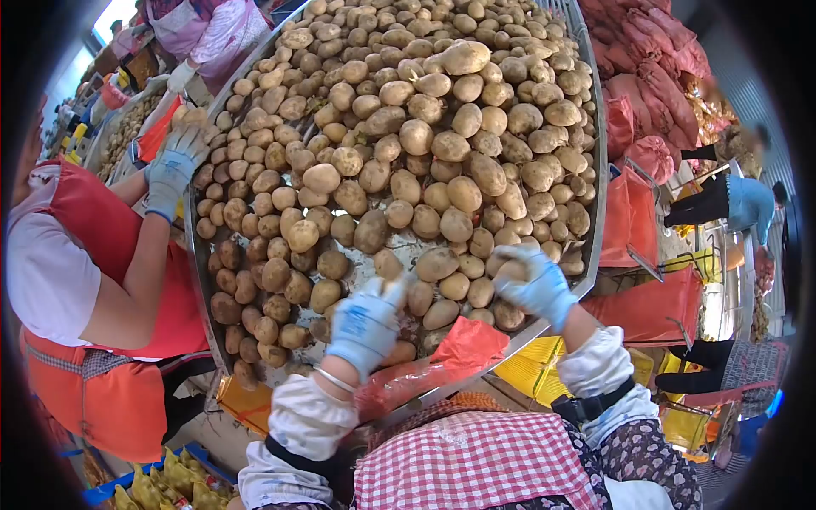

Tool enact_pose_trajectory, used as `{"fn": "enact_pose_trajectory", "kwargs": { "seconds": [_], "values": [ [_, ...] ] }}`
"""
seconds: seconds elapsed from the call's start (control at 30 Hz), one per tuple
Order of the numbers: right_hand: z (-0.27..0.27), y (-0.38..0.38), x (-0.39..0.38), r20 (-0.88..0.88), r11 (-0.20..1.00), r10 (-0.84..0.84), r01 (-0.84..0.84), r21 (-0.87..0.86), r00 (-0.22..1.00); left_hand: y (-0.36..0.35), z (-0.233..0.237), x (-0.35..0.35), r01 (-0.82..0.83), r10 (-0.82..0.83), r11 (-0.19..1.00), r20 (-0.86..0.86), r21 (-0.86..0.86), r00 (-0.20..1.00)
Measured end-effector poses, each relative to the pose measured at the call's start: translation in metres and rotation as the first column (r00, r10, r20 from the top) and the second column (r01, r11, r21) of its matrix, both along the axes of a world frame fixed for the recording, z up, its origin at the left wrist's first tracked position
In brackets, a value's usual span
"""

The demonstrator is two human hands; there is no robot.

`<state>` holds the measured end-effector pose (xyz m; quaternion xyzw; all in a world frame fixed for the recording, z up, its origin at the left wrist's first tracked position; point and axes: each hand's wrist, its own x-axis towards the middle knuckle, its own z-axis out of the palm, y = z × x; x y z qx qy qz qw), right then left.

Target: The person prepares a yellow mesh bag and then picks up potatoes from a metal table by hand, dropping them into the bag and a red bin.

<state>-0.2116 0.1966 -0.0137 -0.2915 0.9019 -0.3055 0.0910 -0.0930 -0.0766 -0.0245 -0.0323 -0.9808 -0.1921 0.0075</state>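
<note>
Potatoes (416, 136) of mixed sizes lie heaped on a metal-rimmed sorting table (598, 161) in front of me. My left hand (365, 327), in a pale blue and white glove, reaches over the near potatoes with its fingers apart. A small potato (388, 264) lies just beyond its fingertips. My right hand (541, 287), gloved alike, has its fingers curled around a potato (512, 273) near the right rim. Between my hands, a red plastic bag (467, 347) drapes over the near edge of the table.
On the left a co-worker in a red apron (166, 297) rests a gloved hand (176, 166) by the rim. Red sacks (650, 76) are piled at the back right. A yellow crate (535, 370) stands under the near edge. Other people (748, 204) work farther off.
</note>
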Motion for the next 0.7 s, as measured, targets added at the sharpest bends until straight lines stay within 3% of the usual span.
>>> {"fn": "enact_pose_trajectory", "kwargs": {
  "seconds": [0.03, 0.07, 0.1, 0.17, 0.23, 0.27, 0.3, 0.33, 0.37, 0.43, 0.47, 0.5, 0.53, 0.57, 0.6, 0.67, 0.7],
  "values": [
    [0.004, -0.016, 0.01, 0.03, 0.983, 0.013, -0.018, 0.184, 0.999, 0.012, 0.0, 0.003, 0.044, -0.041, 0.992, 0.034, -0.115, 0.999],
    [0.008, -0.034, 0.02, -0.008, 0.958, 0.06, -0.055, 0.283, 0.998, 0.015, -0.018, 0.003, 0.05, -0.078, 0.975, -0.126, -0.216, 0.989],
    [0.01, -0.049, 0.027, -0.038, 0.921, 0.108, -0.086, 0.38, 0.993, 0.013, -0.018, -0.005, 0.05, -0.08, 0.975, -0.131, -0.217, 0.988],
    [0.015, -0.072, 0.027, 0.017, 0.91, 0.109, -0.106, 0.401, 0.994, -0.004, -0.014, -0.022, -0.179, 0.198, 0.921, 0.021, -0.347, 0.98],
    [0.014, -0.068, 0.018, 0.062, 0.901, 0.114, -0.13, 0.413, 0.992, -0.044, -0.013, -0.018, -0.268, 0.282, 0.929, 0.021, -0.255, 0.959],
    [0.003, -0.05, 0.01, 0.212, 0.997, -0.011, -0.005, 0.074, 0.977, -0.056, -0.006, -0.01, -0.339, 0.348, 0.93, 0.041, -0.143, 0.937],
    [-0.003, -0.033, 0.004, 0.388, 0.953, -0.068, 0.175, -0.247, 0.919, -0.061, 0.002, 0.002, -0.411, 0.412, 0.911, 0.069, -0.029, 0.909],
    [-0.002, -0.018, 0.006, 0.497, 0.881, -0.137, 0.335, -0.334, 0.857, -0.06, 0.007, 0.016, -0.466, 0.471, 0.88, -0.039, 0.094, 0.881],
    [0.001, -0.004, 0.009, 0.501, 0.879, -0.142, 0.342, -0.333, 0.854, -0.055, 0.003, 0.027, -0.461, 0.466, 0.883, -0.035, 0.092, 0.884],
    [0.006, 0.017, 0.013, 0.356, 0.934, -0.304, 0.35, -0.07, 0.883, -0.036, -0.005, 0.04, -0.271, 0.305, 0.944, -0.187, 0.188, 0.934],
    [0.002, 0.016, 0.015, 0.189, 0.977, -0.21, 0.199, 0.073, 0.959, -0.023, -0.007, 0.039, -0.223, 0.224, 0.973, -0.024, 0.056, 0.974],
    [0.016, 0.002, 0.023, 0.187, 0.95, -0.205, 0.149, 0.274, 0.961, -0.01, -0.009, 0.035, -0.148, 0.156, 0.987, 0.147, -0.066, 0.977],
    [0.024, -0.02, 0.028, 0.146, 0.924, -0.184, 0.121, 0.364, 0.972, -0.001, -0.016, 0.029, -0.097, 0.145, 0.971, 0.218, -0.217, 0.965],
    [0.03, -0.033, 0.027, 0.1, 0.888, -0.161, 0.099, 0.449, 0.982, -0.002, -0.016, 0.018, -0.099, 0.144, 0.972, 0.207, -0.215, 0.968],
    [0.033, -0.031, 0.02, 0.1, 0.887, -0.161, 0.099, 0.451, 0.982, -0.003, -0.015, 0.009, -0.141, 0.188, 0.966, 0.216, -0.214, 0.958],
    [0.04, -0.031, -0.002, 0.23, 0.975, -0.13, 0.081, 0.208, 0.964, -0.009, -0.022, 0.002, -0.22, 0.24, 0.969, 0.209, -0.116, 0.948],
    [0.043, -0.033, -0.004, 0.222, 0.975, -0.125, 0.079, 0.206, 0.967, -0.009, -0.018, 0.001, -0.225, 0.244, 0.968, 0.2, -0.116, 0.949]
  ]
}}
